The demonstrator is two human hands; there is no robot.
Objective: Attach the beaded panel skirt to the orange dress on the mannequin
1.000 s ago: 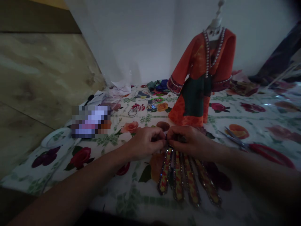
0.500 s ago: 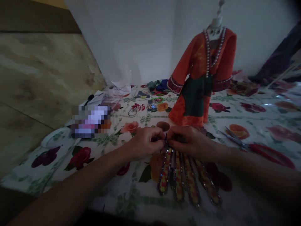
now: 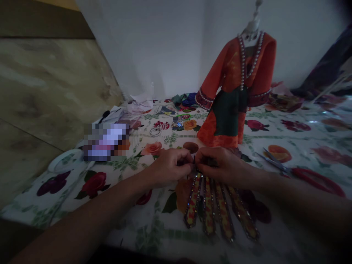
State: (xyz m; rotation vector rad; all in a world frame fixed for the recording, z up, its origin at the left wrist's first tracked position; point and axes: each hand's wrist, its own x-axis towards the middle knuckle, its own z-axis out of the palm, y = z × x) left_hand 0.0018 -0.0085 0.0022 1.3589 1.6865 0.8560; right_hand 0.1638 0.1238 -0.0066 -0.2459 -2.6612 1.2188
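Several narrow yellow-and-red strips (image 3: 209,209) with beaded, sparkling edges fan out below my hands on the flowered cloth. Their upper ends meet in a dark band at my fingertips. My left hand (image 3: 170,167) is closed in a pinch at the band's left end. Close beside it, my right hand (image 3: 222,167) pinches the same band just above the strips and covers part of it. Behind my hands stands a small orange and green dress (image 3: 231,106) on a white stand, with pearl-like beads round its neckline and cuffs.
Scissors with red handles (image 3: 291,170) lie open to the right. A blurred-out phone-like object (image 3: 107,141) and a white ring (image 3: 64,161) are at the left. A dark bangle (image 3: 155,132), crumpled fabric (image 3: 185,99) and the wall (image 3: 165,44) are farther back.
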